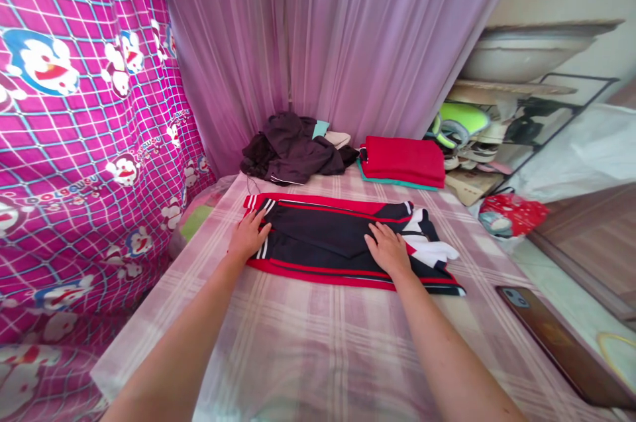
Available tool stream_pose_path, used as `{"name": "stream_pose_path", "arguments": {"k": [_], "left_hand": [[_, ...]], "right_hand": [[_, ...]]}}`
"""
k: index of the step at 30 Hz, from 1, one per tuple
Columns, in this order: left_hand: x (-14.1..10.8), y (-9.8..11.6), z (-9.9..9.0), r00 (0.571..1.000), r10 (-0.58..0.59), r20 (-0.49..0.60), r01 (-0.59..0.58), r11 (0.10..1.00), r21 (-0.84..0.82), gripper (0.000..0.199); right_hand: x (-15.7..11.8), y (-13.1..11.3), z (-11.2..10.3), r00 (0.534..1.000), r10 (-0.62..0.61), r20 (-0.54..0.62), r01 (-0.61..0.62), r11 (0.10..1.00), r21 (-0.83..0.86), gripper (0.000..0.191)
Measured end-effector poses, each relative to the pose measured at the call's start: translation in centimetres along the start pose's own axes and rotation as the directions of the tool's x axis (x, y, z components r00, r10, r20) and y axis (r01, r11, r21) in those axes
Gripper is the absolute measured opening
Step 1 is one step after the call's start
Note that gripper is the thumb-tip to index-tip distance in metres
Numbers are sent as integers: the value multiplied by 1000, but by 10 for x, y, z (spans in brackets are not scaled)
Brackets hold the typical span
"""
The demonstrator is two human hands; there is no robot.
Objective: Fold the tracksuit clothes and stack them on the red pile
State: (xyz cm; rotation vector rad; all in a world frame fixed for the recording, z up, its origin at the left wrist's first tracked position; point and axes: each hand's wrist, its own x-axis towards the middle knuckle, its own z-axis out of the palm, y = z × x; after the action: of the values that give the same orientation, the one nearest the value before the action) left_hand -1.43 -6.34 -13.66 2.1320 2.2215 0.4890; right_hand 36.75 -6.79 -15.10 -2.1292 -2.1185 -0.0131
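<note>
A dark navy jacket (318, 233) with red edges and white stripes lies flat across the table, its sleeves folded in over the body. My left hand (247, 235) rests on its striped left end, fingers spread. Toward the other end, my right hand (388, 248) lies flat on the dark cloth with the fingers stretched out. Just beyond that hand, a white and red part with a zipper (422, 246) sticks out in loose folds. Neither hand grips the cloth.
A heap of dark clothes (303, 147) sits at the back beside a folded red garment (402, 160) on a teal one. A phone (561, 342) lies at the right edge of the checked tablecloth (308, 336). A shoe rack (531, 124) stands right; a pink curtain (99, 144) hangs left.
</note>
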Motion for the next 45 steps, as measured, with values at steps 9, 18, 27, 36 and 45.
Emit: {"name": "stream_pose_path", "arguments": {"k": [9, 18, 27, 36, 45], "left_hand": [[1, -1, 0, 1000, 5, -7, -5, 1000, 5, 56], [4, -5, 2, 1000, 9, -3, -9, 1000, 5, 58], [4, -3, -1, 1000, -8, 11, 8, 1000, 15, 58], [6, -8, 2, 1000, 10, -4, -10, 1000, 15, 59], [7, -7, 1, 1000, -10, 7, 10, 1000, 16, 59]], "right_hand": [[-3, -4, -9, 1000, 17, 12, -17, 999, 36, 51], [-4, -3, -9, 1000, 12, -3, -11, 997, 70, 50], [-3, -1, -6, 998, -1, -64, 10, 990, 140, 47], [-4, 5, 3, 990, -25, -136, 50, 982, 183, 44], [-4, 8, 6, 981, -49, -188, 89, 973, 213, 43]]}}
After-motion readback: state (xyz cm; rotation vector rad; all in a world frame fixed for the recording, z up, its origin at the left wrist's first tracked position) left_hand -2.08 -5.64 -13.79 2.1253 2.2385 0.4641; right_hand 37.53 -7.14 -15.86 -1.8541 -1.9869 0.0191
